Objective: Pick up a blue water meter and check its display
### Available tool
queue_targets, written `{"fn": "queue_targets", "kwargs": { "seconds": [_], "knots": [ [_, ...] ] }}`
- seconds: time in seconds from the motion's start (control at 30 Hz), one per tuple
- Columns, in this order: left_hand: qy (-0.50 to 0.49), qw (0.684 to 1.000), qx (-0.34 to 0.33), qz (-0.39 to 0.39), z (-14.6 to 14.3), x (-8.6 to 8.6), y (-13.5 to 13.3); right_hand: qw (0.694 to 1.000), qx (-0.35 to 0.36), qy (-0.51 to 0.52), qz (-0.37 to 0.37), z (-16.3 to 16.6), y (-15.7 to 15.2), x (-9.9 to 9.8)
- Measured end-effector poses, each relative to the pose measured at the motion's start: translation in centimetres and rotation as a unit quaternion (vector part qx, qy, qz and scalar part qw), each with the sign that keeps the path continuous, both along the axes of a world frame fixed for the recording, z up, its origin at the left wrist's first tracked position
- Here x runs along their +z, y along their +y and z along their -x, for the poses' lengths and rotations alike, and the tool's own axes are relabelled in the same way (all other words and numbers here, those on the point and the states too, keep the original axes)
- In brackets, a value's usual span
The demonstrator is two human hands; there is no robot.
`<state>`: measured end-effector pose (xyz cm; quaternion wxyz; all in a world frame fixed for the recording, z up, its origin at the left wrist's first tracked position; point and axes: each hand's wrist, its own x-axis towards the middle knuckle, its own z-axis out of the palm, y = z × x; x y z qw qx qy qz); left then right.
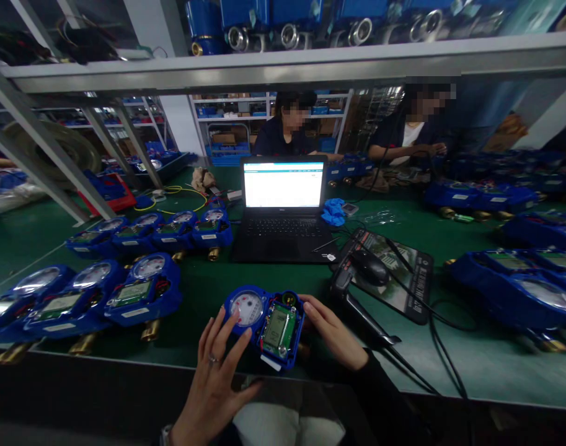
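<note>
A blue water meter lies near the bench's front edge, its round dial at the left and an exposed green circuit board with a lit LCD at the right. My left hand has its fingers spread, the tips over the dial side and lower left edge of the housing. A ring and a wristwatch show on that hand. Against the meter's right side, my right hand holds the housing with its fingers close together; some fingertips are hidden behind it.
An open laptop stands behind the meter. Right of it lie a mouse on a mouse pad, a black handheld device and cables. More meters line both sides. A shelf crosses overhead; two people sit opposite.
</note>
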<state>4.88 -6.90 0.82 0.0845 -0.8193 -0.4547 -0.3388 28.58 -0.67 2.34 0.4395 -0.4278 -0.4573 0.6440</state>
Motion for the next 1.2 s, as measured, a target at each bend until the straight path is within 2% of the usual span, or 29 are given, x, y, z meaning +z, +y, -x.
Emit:
{"fn": "queue_targets", "kwargs": {
  "seconds": [0.07, 0.17, 0.3, 0.47, 0.53, 0.7, 0.77, 0.87, 0.97, 1.07, 1.2],
  "knots": [
    [0.001, 0.999, 0.018, -0.034, -0.8, -0.7, -0.6, 1.000, 0.014, 0.010, 0.010, 0.5, 0.0, 0.1],
    [-0.048, 0.994, 0.047, -0.082, -1.2, -1.1, -0.3, 0.998, 0.044, 0.032, 0.026, 1.9, 0.1, 0.4],
    [-0.102, 0.990, 0.089, -0.039, 0.5, -0.3, 0.8, 0.998, 0.043, 0.040, 0.028, 4.1, 0.4, 0.9],
    [-0.100, 0.993, 0.068, 0.002, 3.0, 0.6, 1.5, 0.997, 0.046, 0.044, 0.037, 5.7, 0.8, 1.0],
    [-0.098, 0.993, 0.065, 0.011, 3.7, 0.6, 1.7, 0.996, 0.051, 0.050, 0.047, 6.1, 0.8, 0.8],
    [-0.074, 0.997, 0.010, 0.009, 5.6, -0.1, 3.2, 0.991, 0.041, 0.089, 0.093, 7.7, 0.5, 0.4],
    [-0.065, 0.997, 0.038, 0.018, 6.2, -0.4, 3.8, 0.990, 0.019, 0.100, 0.101, 8.6, 0.3, 0.3],
    [-0.075, 0.989, 0.123, 0.013, 6.7, -0.9, 4.0, 0.988, -0.015, 0.112, 0.107, 10.3, 0.3, 0.0],
    [-0.080, 0.978, 0.192, 0.013, 6.5, -1.7, 2.8, 0.984, -0.038, 0.130, 0.111, 12.0, 0.8, -0.4],
    [-0.081, 0.968, 0.236, 0.006, 5.7, -3.0, 0.4, 0.983, -0.058, 0.139, 0.107, 13.8, 1.6, -0.7],
    [-0.115, 0.957, 0.264, 0.010, 4.6, -4.5, -2.7, 0.984, -0.063, 0.139, 0.095, 15.8, 2.3, -0.9]
  ]
}}
